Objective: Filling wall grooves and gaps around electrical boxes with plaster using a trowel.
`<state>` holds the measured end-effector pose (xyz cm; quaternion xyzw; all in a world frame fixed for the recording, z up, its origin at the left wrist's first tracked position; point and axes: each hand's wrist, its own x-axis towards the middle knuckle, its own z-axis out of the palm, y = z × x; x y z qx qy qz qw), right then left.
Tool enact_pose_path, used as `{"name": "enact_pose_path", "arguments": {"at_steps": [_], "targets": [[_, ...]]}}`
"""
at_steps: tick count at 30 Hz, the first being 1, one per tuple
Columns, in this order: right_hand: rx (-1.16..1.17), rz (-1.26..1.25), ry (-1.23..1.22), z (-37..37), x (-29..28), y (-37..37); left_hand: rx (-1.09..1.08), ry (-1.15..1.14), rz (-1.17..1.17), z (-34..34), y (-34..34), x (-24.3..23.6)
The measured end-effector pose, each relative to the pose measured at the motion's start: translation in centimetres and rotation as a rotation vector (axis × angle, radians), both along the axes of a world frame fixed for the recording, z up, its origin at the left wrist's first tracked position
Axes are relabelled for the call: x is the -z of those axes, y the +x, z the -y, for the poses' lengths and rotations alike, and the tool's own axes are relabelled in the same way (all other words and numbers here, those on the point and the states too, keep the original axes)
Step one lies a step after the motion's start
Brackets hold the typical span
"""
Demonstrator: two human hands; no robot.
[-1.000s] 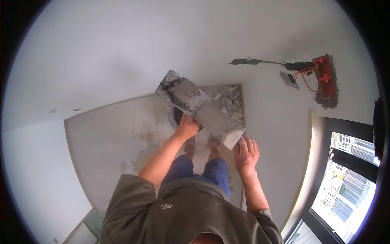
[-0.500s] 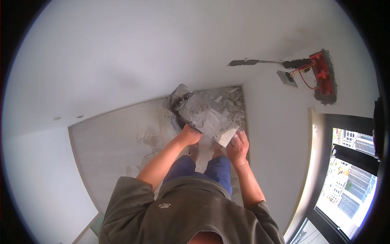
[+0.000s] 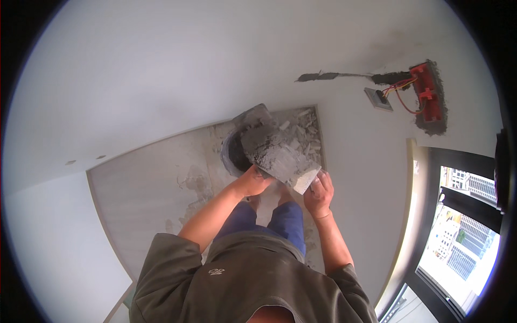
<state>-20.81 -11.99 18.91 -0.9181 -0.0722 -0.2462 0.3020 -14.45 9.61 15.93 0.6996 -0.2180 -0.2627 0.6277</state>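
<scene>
A grey block (image 3: 295, 168), smeared with wet mortar (image 3: 269, 144) on top and showing a pale end, slants in front of my legs. My right hand (image 3: 319, 194) is closed on its pale right end. At its near left edge my left hand (image 3: 253, 182) is closed, with the fingertips partly hidden against the block. Behind the block's left end a dark round bucket (image 3: 231, 153) shows in part. A flat grey piece (image 3: 253, 114) lies beyond the mortar; whether it joins the block, I cannot tell.
Broken rubble (image 3: 308, 126) lies in the far right floor corner. White walls (image 3: 161, 70) surround the stained floor (image 3: 145, 188). On the right wall are red electrical boxes (image 3: 428, 94) with loose wires and a hanging switch plate (image 3: 378, 99). A black-framed window (image 3: 463, 215) stands right.
The block and both hands have shifted slightly right in view, uncovering more of the bucket. The flat grey piece also appears farther right. Both hands stay closed.
</scene>
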Motion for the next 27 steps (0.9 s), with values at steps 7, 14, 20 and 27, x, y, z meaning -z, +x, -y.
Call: {"name": "enact_pose_path", "arguments": {"at_steps": [7,14,20,27], "targets": [[-0.03,-0.035,0.009,0.8,1.0,-0.3,0.04,-0.051,0.003,0.0,0.6,-0.8],[0.011,-0.131,-0.062,3.3,2.1,0.2,0.007,-0.187,-0.405,1.9,1.5,0.4],[0.029,-0.093,-0.126,8.1,9.1,0.3,0.1,-0.212,-0.346,6.6,3.3,6.5],[0.113,-0.022,-0.175,17.0,21.8,3.7,0.238,-0.241,-0.352,15.6,6.8,20.4]]}}
